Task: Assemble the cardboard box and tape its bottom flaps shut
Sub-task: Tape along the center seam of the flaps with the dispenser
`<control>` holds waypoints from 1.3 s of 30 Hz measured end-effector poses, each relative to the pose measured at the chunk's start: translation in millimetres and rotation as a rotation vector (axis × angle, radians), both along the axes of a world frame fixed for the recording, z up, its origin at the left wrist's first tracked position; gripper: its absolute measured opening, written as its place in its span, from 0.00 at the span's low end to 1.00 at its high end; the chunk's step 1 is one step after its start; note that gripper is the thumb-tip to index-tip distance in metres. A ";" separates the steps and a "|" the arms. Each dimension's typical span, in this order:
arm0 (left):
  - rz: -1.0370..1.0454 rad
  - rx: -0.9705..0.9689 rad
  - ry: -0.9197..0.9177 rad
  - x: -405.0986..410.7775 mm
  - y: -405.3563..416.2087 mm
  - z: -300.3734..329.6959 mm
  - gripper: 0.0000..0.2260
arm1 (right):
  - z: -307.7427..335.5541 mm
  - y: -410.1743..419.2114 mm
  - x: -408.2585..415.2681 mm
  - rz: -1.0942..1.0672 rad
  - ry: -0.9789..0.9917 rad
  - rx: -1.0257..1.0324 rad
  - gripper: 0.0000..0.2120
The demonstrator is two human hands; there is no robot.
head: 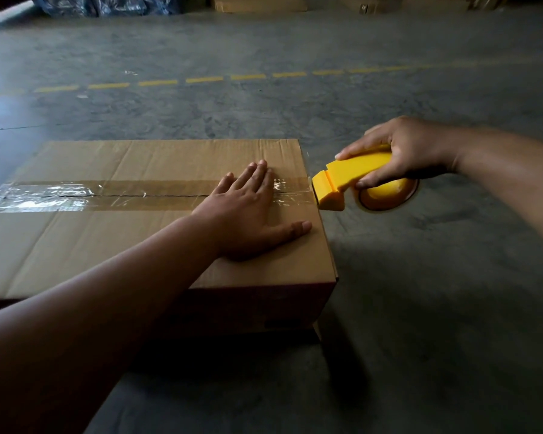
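A brown cardboard box (91, 245) stands on the concrete floor with its flaps folded shut on top. A strip of clear tape (107, 195) runs along the centre seam from the left edge to the right edge. My left hand (251, 214) lies flat, fingers spread, on the flaps near the right end, partly over the tape. My right hand (405, 151) grips a yellow tape dispenser (351, 180), whose front end touches the box's right edge where the tape ends.
Grey concrete floor (420, 308) surrounds the box, with a dashed yellow line (201, 79) across it farther away. Flat cardboard (257, 3) and dark wrapped goods (107, 4) sit at the far edge.
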State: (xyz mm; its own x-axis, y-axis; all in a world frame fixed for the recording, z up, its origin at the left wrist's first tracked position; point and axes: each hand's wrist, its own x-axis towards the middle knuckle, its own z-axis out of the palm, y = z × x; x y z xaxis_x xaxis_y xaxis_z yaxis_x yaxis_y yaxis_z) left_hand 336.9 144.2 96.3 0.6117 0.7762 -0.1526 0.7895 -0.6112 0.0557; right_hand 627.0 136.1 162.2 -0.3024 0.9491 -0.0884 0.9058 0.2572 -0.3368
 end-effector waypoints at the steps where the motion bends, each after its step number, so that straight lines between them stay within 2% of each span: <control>1: 0.002 -0.003 0.002 0.0 0.0 0.5 0.52 | 0.6 -0.1 -1.1 -0.008 0.007 -0.008 0.28; 10: 0.012 -0.008 -0.011 -0.4 -0.2 0.5 0.52 | 12.5 3.2 -6.8 -0.006 -0.008 -0.073 0.32; 15: 0.015 -0.003 -0.027 -0.4 -0.9 -0.5 0.52 | 6.1 -0.8 -1.0 -0.039 0.076 -0.099 0.31; 22: 0.003 -0.010 -0.017 -0.6 -0.7 2.0 0.52 | 10.0 0.7 -2.1 -0.045 0.021 -0.102 0.28; 26: -0.010 -0.002 -0.036 3.1 -6.2 1.9 0.52 | -24.8 -0.8 -18.7 0.021 -0.365 -0.197 0.29; 29: -0.004 -0.003 -0.065 8.2 -4.4 -1.0 0.52 | -73.2 -12.9 -20.2 -0.046 -0.284 -0.156 0.22; 34: -0.015 -0.019 -0.094 7.7 1.7 -6.1 0.52 | -91.8 -12.2 -6.0 -0.053 -0.210 -0.098 0.25; 37: -0.015 -0.010 -0.085 7.8 1.4 -6.1 0.52 | -84.5 -13.5 -2.3 -0.067 -0.199 -0.044 0.36; 39: -0.013 -0.008 -0.087 8.4 0.8 -5.0 0.52 | -78.4 -17.1 -2.4 -0.105 -0.187 -0.002 0.37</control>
State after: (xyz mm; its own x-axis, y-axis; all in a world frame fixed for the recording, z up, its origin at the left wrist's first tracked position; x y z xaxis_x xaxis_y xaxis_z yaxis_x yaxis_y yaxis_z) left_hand 345.3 145.0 91.3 0.6327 0.7673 -0.1045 0.7737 -0.6205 0.1284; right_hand 624.6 119.0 83.7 -0.1804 0.9742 -0.1354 0.9743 0.1581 -0.1605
